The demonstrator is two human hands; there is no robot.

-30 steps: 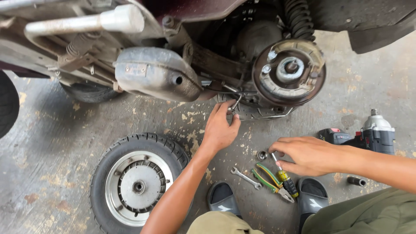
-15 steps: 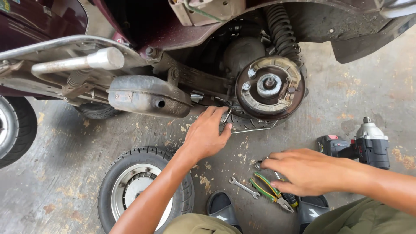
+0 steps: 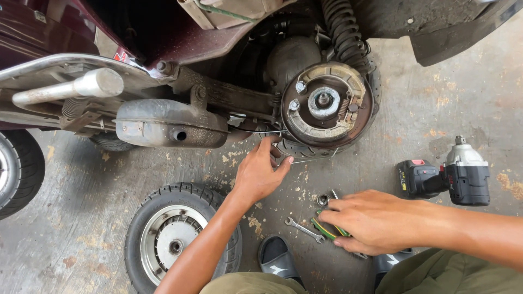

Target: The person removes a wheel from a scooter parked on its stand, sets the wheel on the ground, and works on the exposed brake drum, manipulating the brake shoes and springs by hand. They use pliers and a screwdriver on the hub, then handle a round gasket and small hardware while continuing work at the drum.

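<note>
- One scooter with a dark maroon body stands on the stained grey concrete floor, its rear wheel off.
- One round, rusty metal brake drum plate is exposed at the rear hub, with two curved brake shoes around a central axle stub.
- One dusty grey metal exhaust muffler runs to the left of the drum, and one coiled black shock spring rises above it.
- One loose black tyre on a silver rim lies flat on the floor; a second tyre, on the scooter, shows at the left edge.
- One black and grey cordless impact wrench lies on the floor to the right, well apart from both hands.
- One small silver spanner lies on the floor between the two hands; a small metal socket sits just beside the right hand's fingertips.
- Two black sandals show at the bottom edge.
- The left hand reaches under the drum's lower rim, fingers loosely curled around a thin metal rod there; how firmly it grips cannot be told.
- The right hand lies palm-down on the floor, its fingers closing over green-and-yellow-handled pliers and touching them.
</note>
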